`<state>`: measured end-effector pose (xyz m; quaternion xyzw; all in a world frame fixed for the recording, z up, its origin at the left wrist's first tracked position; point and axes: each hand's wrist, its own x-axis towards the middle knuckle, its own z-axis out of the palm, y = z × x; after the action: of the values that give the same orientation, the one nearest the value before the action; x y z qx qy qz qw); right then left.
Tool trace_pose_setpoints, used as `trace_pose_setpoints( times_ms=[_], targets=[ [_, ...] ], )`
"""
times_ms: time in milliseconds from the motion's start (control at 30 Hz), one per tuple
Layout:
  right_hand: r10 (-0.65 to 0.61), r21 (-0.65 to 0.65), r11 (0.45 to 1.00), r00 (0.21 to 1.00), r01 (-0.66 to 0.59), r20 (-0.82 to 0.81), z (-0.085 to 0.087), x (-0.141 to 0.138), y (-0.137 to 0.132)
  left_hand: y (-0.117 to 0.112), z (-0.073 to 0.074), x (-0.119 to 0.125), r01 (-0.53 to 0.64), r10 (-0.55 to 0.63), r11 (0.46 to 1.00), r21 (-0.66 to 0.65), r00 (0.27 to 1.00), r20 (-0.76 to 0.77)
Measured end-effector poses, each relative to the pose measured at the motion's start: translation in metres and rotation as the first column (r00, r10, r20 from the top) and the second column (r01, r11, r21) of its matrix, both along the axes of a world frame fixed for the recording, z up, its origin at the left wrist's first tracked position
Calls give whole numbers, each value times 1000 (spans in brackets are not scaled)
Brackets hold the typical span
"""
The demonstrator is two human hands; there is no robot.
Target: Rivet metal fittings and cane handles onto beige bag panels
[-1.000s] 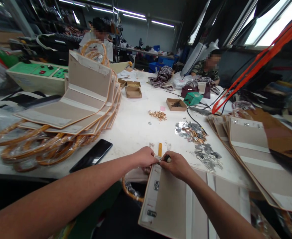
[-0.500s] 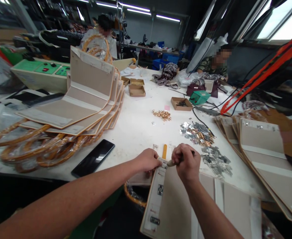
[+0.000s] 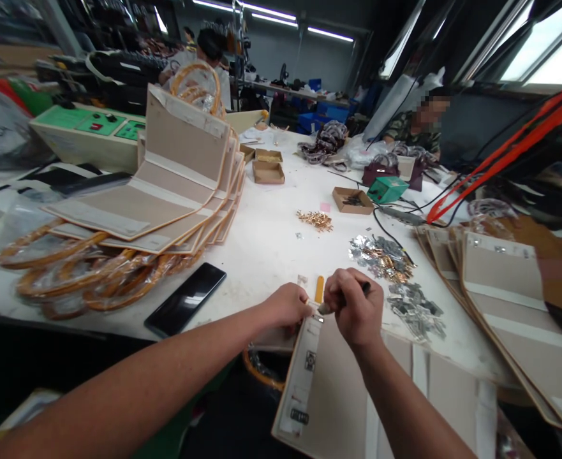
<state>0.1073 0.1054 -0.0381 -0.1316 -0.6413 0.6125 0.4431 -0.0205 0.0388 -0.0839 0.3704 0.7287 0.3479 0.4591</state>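
Note:
A beige bag panel point(image 3: 339, 389) with metal plates along its left strip lies tilted across my lap and the table edge. My left hand point(image 3: 288, 306) pinches the panel's top corner between thumb and fingers. In a closed fist, my right hand point(image 3: 357, 306) grips a small hand tool point(image 3: 323, 309) with a dark end and a pale tip; its exact kind is hidden by the fingers. The tip meets the panel's top edge beside a metal plate point(image 3: 317, 318). An orange strip point(image 3: 319, 288) stands just beyond that edge. An orange bag handle point(image 3: 258, 373) hangs under the panel.
Stacked bag panels point(image 3: 180, 166) with wrapped handles fill the left, near a black phone point(image 3: 185, 299). Ahead lie gold prongs point(image 3: 316, 220), a pile of metal plates point(image 3: 383, 255) and small cardboard boxes point(image 3: 268, 172). More panels point(image 3: 505, 306) stand right. A person point(image 3: 417, 124) sits across the table.
The tool's tip and my right hand have shifted slightly left, closer to my left hand. My left hand keeps its hold on the corner. The whole view has shifted slightly.

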Motion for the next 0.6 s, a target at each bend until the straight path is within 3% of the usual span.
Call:
trace_pose_setpoints(
  times_ms=[67,233,300,433,600],
  targets=[
    [35,34,999,999,-35,-22,4,-1,-3,0,-2,-1,-10,10,1000,20,1000,13],
    [-19,143,990,976,-12,216,-5,6,0,-4,4,0,3,-5,1000,28,998,67],
    [-26,173,985,981,-8,194,-2,10,1,-4,6,-1,1,-3,1000,25,997,82],
    [90,195,976,996,-93,28,4,9,-3,-3,3,-3,12,-16,999,43,996,92],
    [19,177,982,976,-58,215,-17,5,4,-3,1,-3,13,-16,999,40,996,86]
  ],
)
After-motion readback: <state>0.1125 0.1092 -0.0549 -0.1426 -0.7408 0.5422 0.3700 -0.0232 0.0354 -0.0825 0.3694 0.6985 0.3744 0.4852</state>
